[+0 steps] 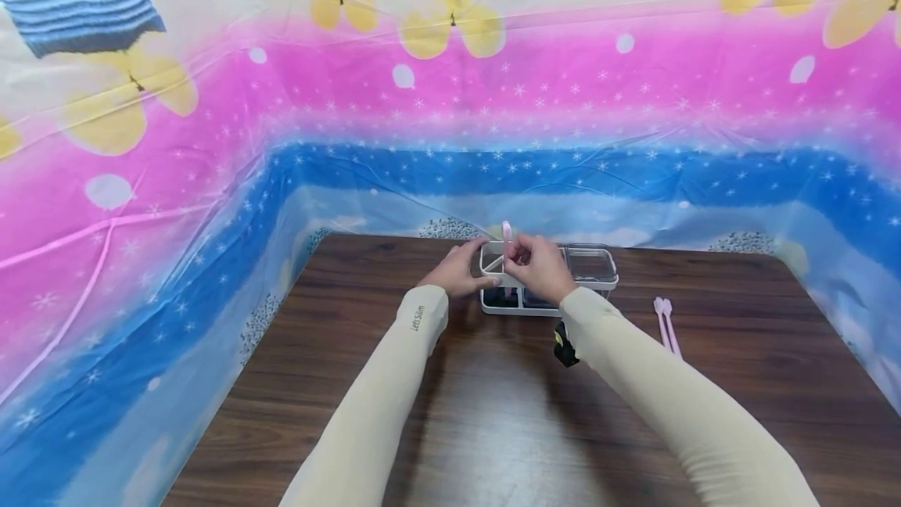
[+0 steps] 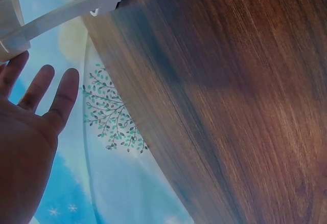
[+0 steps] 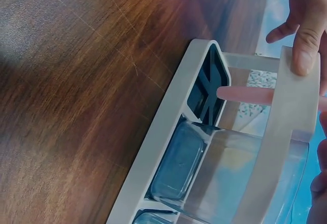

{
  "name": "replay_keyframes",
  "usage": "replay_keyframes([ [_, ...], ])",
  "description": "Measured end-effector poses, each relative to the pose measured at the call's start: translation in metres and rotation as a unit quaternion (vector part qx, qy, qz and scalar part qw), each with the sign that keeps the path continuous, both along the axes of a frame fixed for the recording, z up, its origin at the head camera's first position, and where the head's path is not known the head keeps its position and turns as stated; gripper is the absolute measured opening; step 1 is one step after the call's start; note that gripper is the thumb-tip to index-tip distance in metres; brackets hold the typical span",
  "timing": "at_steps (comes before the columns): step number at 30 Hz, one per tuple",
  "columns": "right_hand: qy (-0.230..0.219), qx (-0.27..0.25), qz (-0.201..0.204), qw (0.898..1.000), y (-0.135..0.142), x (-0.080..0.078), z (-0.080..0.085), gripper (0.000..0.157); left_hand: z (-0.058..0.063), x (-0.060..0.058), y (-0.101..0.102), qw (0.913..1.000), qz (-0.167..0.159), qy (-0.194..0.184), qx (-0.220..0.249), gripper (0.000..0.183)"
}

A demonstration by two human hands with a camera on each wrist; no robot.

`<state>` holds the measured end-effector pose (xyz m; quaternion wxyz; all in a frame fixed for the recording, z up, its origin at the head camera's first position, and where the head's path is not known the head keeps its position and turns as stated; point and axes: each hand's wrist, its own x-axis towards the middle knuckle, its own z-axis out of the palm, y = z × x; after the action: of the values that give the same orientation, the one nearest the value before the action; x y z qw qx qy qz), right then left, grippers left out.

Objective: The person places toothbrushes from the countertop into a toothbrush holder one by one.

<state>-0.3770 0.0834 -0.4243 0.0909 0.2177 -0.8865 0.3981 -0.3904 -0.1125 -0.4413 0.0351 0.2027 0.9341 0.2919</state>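
A white two-tier toothbrush holder with clear cups stands near the back of the table. My left hand grips the left end of its upper frame, thumb on the front and fingers toward the back. In the right wrist view, the left thumb presses on the white rim. My right hand pinches a pink toothbrush, head up. The brush's handle passes through the upper frame, its lower end close over the dark slotted base.
Two more pink toothbrushes lie side by side on the brown wooden table, to the right of the holder. A patterned cloth hangs behind and beside the table. A black device sits at the right wrist.
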Motion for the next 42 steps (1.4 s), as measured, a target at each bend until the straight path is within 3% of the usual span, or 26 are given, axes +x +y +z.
replay_keyframes([
  [14, -0.009, 0.034, -0.030, 0.999, 0.007, 0.007, -0.005, 0.004, -0.001, -0.003, 0.008, 0.9998, 0.005, -0.006, -0.017, 0.082],
  [19, 0.017, 0.043, -0.017, 0.999, 0.008, 0.008, -0.004, 0.003, -0.001, -0.004, 0.009, 0.9999, -0.001, -0.001, -0.011, 0.082],
  [28, 0.016, 0.046, -0.011, 0.999, 0.013, 0.010, -0.004, 0.009, -0.001, -0.003, 0.009, 0.9999, 0.001, -0.009, -0.007, 0.082],
  [42, 0.002, 0.034, -0.042, 0.999, 0.061, 0.005, 0.012, 0.029, -0.001, -0.002, 0.003, 0.9994, 0.022, -0.019, -0.017, 0.086],
])
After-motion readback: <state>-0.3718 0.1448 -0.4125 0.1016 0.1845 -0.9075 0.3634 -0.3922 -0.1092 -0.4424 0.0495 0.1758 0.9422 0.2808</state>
